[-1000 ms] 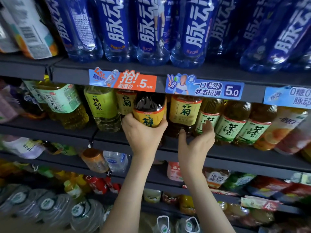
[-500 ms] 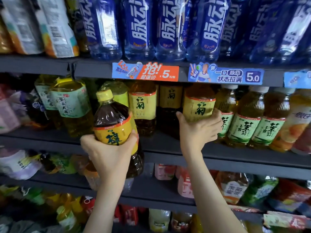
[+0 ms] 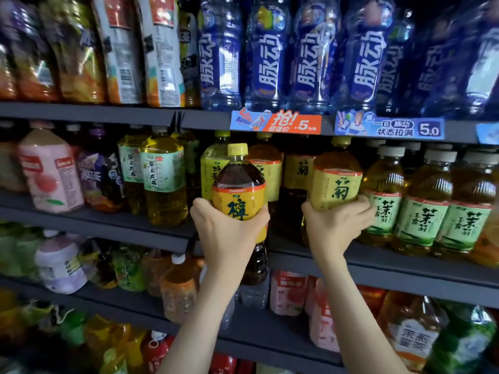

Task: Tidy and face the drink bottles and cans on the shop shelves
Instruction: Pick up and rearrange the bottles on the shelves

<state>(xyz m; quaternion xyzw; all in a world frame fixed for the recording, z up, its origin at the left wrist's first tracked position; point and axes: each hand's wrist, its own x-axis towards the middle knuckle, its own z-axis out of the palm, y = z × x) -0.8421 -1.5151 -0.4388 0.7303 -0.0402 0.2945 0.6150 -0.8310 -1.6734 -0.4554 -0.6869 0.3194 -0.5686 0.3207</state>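
My left hand (image 3: 229, 233) grips a dark tea bottle with a yellow cap and orange-yellow label (image 3: 239, 190), held upright in front of the middle shelf (image 3: 391, 261), off the shelf board. My right hand (image 3: 337, 228) grips the lower part of a yellow-labelled tea bottle (image 3: 336, 182) that stands on that shelf just to the right. More yellow-labelled bottles (image 3: 298, 171) stand behind and between the two.
Green-labelled jasmine tea bottles (image 3: 426, 217) line the shelf to the right. Pale green-labelled bottles (image 3: 162, 179) and a pink bottle (image 3: 50, 171) stand to the left. Blue drink bottles (image 3: 310, 55) fill the shelf above, with price tags (image 3: 275, 122) on its edge. Lower shelves hold mixed drinks.
My left hand pulled the dark tea bottle out of the shelf, down to the left, then brought it back up in front of the row. My right hand closed round the neighbouring yellow-labelled bottle.
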